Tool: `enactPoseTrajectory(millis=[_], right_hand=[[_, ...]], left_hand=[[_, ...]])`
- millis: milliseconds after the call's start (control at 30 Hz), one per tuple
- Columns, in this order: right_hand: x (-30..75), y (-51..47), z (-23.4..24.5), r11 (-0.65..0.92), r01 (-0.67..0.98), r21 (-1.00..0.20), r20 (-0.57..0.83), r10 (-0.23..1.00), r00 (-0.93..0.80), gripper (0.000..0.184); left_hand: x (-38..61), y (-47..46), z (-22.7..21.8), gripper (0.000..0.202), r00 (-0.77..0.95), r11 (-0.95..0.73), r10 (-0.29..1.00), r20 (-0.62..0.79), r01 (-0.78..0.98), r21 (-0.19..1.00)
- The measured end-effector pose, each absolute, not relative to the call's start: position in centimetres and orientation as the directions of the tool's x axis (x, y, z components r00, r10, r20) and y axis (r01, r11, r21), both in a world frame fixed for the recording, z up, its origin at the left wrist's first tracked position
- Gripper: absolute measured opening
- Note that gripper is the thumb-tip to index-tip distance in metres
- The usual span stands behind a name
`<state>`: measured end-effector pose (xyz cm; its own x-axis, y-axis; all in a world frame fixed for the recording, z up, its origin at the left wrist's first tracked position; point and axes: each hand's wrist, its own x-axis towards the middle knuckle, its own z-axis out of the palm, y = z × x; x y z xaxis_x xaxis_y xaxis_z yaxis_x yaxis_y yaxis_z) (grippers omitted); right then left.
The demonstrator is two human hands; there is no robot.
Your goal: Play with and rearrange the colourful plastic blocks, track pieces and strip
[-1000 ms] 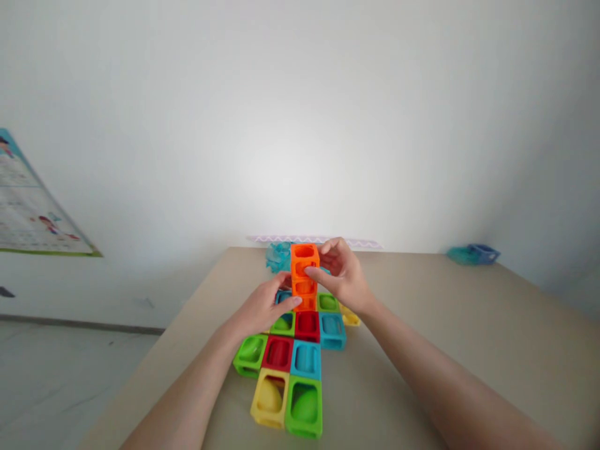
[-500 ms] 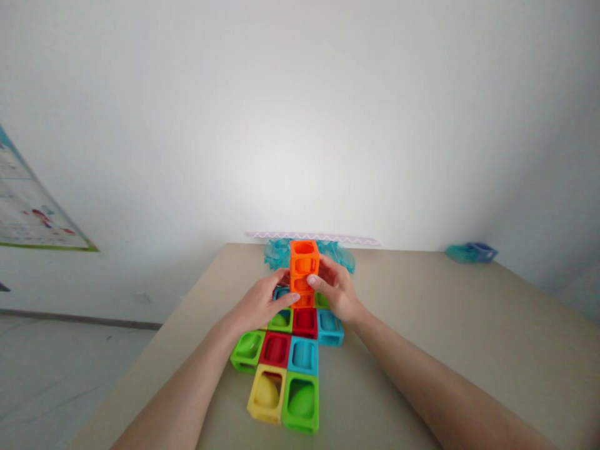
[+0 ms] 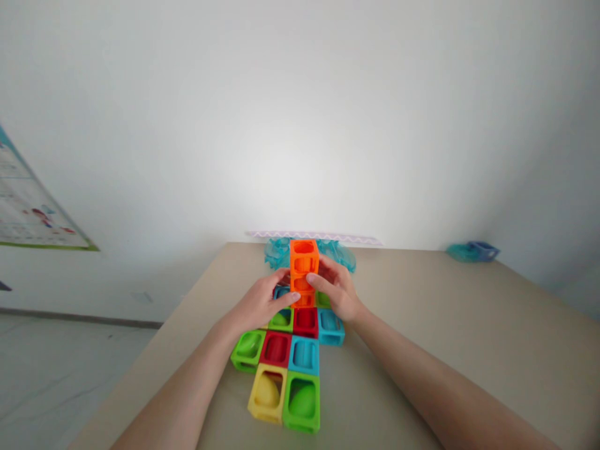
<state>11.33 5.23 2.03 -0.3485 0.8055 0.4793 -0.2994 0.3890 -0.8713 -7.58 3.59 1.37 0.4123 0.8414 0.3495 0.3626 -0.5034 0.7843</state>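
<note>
Condition of the work, as observed: a flat layout of hollow, windowed plastic cubes lay in place on the tan tabletop [image 3: 412, 300]. At the near end, a pale yellow plastic cube [image 3: 267, 394] and a bright green plastic cube [image 3: 301, 402] sat side by side. Behind these, a red plastic cube [image 3: 275, 349] adjoined a light blue plastic cube [image 3: 304, 355]; more cubes extended the layout beyond.

Standing upright at the far part was a bright orange plastic column [image 3: 304, 265] — apparently two windowed cubes, one above the other. Outstanding: the column had not yet been released, and its seating could not be verified; what lay beneath it was hidden.

Position relative to the hands: the column stood directly between them. The left hand [image 3: 255, 306] was clamped on its lower portion, thumb across the front. The right hand [image 3: 340, 290] gripped it higher up — thumb on the front, fingers partly concealed behind. Crinkled, translucent turquoise film [image 3: 277, 253] lay behind the column, near the wall.
</note>
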Motion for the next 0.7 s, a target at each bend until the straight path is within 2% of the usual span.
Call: enactPoseTrajectory(millis=[500, 700], right_hand=[[11.45, 5.21, 1.98, 0.392, -0.283, -0.875, 0.476, 0.799, -0.366, 0.048], [11.48, 5.4, 1.54, 0.466, -0.252, -0.848, 0.528, 0.785, -0.324, 0.04]], left_hand=[[-7.59, 3.64, 1.4, 0.039, 0.417, -0.508, 0.837, 0.354, 0.348, 0.788], [-7.67, 3.76, 1.14, 0.038, 0.418, -0.509, 0.837, 0.353, 0.356, 0.784]])
